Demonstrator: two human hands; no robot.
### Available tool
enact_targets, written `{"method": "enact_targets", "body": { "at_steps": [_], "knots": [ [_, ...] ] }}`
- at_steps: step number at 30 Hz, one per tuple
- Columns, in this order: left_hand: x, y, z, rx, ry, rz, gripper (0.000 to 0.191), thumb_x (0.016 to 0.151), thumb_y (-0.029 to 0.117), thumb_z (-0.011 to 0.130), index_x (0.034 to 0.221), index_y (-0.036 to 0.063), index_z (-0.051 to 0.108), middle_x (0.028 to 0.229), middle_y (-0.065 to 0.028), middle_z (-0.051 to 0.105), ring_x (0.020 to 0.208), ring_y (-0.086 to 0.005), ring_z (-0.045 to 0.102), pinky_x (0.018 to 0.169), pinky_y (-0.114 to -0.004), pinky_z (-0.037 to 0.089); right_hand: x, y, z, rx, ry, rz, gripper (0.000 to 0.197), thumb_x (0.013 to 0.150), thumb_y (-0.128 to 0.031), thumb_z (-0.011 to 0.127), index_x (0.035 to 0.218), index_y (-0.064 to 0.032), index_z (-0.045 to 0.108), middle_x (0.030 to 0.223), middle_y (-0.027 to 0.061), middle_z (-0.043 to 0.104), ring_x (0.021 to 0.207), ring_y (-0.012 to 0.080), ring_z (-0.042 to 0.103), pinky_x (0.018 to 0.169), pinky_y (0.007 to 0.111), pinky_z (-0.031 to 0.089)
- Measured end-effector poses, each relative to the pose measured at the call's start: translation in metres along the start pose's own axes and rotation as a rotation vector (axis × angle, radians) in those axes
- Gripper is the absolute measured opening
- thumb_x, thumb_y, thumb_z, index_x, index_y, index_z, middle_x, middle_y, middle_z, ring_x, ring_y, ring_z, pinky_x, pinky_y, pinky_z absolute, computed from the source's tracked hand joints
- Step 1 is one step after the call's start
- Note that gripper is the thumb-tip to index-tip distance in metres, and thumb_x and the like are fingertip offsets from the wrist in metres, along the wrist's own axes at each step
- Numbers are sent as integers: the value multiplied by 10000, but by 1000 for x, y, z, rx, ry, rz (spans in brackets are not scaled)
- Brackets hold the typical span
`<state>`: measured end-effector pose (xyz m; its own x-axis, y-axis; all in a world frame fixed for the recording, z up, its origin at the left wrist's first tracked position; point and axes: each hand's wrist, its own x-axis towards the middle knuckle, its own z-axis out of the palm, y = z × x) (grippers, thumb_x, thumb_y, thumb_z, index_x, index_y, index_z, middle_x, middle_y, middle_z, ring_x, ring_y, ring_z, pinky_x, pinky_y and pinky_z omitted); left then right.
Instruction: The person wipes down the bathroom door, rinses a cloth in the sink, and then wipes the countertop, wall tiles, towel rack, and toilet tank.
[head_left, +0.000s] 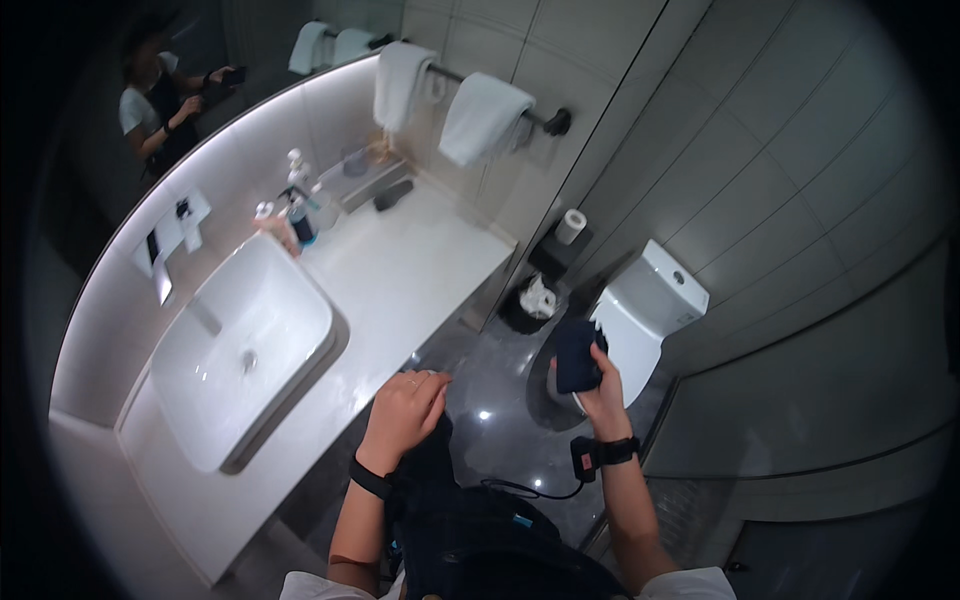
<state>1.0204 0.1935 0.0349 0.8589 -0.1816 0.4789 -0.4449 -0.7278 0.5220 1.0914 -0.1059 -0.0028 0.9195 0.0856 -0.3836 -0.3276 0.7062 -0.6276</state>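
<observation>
My right hand (604, 386) grips a folded dark navy cloth (577, 357), held up in front of the toilet. The thumb lies along the cloth's right side, and most of the other fingers are hidden behind it. My left hand (409, 405) hovers by the front edge of the white countertop (409, 277), its fingers curled in; I see nothing held in it. A ring shows on one finger. Left of that hand, a white rectangular vessel sink (247, 362) sits on the counter.
Pump bottles (301, 221) cluster behind the sink, below a wall faucet (163, 285). White towels (486, 116) hang from a rail. A lidded toilet (626, 341), a waste bin (529, 311) and a toilet paper roll (571, 225) stand beyond. A cable (532, 493) runs from my right wrist.
</observation>
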Motion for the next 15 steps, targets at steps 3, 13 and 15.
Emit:
{"method": "enact_targets", "body": {
  "at_steps": [3, 13, 15],
  "knots": [
    [79, -34, 18, -50, -2, 79, 170, 788, 54, 591, 954, 67, 622, 747, -85, 616, 725, -267, 603, 669, -361, 482, 61, -71, 63, -239, -110, -333, 407, 939, -237, 498, 1241, 35, 469, 1152, 166, 591, 969, 285, 618, 851, 385, 501],
    [381, -109, 55, -198, 332, 478, 267, 756, 11, 600, 1017, 63, 620, 1031, -89, 635, 1003, -287, 596, 847, -387, 481, 190, -297, 340, -1750, -5, -2113, 577, 820, -83, 599, 1362, -102, 401, 1327, 60, 383, 1232, 216, 333, 1024, 371, 257],
    [411, -121, 62, -214, 334, 466, 301, 747, 9, 601, 1044, 57, 613, 1104, -93, 614, 1080, -299, 562, 924, -407, 448, 226, -307, 366, -2242, 240, -2170, 745, 748, -104, 669, 1417, -191, 353, 1474, 52, 326, 1369, 247, 277, 1143, 425, 168]
  ]
}}
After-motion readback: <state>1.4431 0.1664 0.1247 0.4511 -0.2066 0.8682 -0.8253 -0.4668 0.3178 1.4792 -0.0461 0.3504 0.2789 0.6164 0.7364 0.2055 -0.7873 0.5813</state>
